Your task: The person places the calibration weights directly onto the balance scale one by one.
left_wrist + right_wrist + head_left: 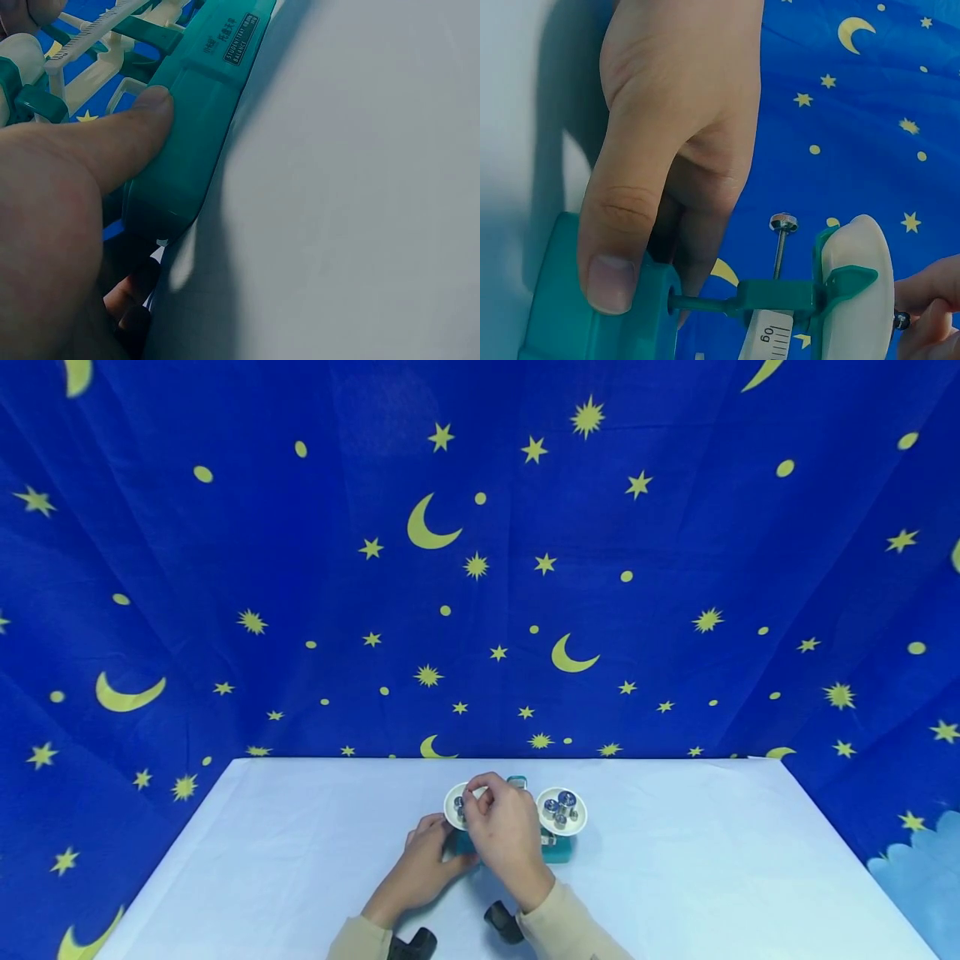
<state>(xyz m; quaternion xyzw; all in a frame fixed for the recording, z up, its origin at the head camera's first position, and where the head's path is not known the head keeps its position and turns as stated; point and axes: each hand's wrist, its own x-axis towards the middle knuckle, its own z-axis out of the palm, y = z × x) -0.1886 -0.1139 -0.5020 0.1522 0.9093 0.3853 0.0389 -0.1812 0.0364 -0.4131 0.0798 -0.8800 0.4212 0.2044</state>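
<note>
A green pan balance point(557, 852) with two white pans stands on the table. My left hand point(427, 864) grips the left end of its base; in the left wrist view the thumb point(135, 139) presses the front face beside a "Student Balance" label. Above the left pan point(450, 821) is my right hand point(506, 831), thumb and forefinger drawn together in a pinch. The right wrist view has these fingertips point(926, 319) right at a small metal weight point(902, 320) by the pan's rim. Small weights point(459, 802) show in that pan, partly covered by the hand.
Several metal weights point(567, 799) stand in the right pan point(578, 827). Below it the graduated beam point(766, 337) and a threaded adjusting nut point(784, 223) are visible. A white cloth covers the table point(697, 868); a blue star-and-moon curtain point(510, 593) hangs behind.
</note>
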